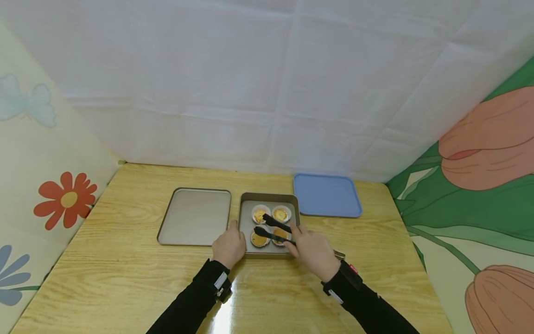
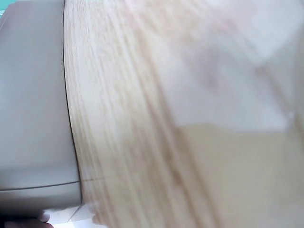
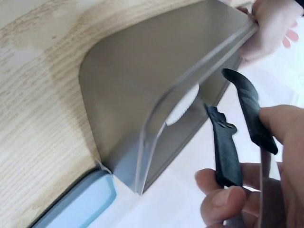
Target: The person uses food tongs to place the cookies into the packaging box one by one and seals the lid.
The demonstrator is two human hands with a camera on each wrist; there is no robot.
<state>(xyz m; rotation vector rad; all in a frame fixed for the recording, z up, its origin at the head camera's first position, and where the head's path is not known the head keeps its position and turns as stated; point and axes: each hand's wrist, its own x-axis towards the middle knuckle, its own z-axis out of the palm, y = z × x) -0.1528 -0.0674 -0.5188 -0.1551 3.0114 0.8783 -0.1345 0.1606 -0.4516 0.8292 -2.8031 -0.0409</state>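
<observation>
A deep square baking pan [image 1: 269, 196] holds several egg tarts [image 1: 281, 213] in pale fluted cups. My left hand [image 1: 229, 246] grips the pan's near-left side, thumb along the rim. In the right wrist view that hand shows at the pan's far edge. My right hand [image 1: 314, 250] holds metal tongs with black tips [image 1: 276, 223], reaching over the pan from its right side. The tong tips stand apart and overlap the tarts in the head view, nothing visible between them. In the right wrist view, a white cup [image 3: 184, 105] shows past the pan wall.
Left of the pan lies a flat, shallow metal tray [image 1: 194, 217]. At the back right, close to the pan's corner, is a blue tray [image 1: 328, 195]. All stand on a wooden table [image 1: 125, 278], with a white cloth [image 1: 208, 93] hanging behind it.
</observation>
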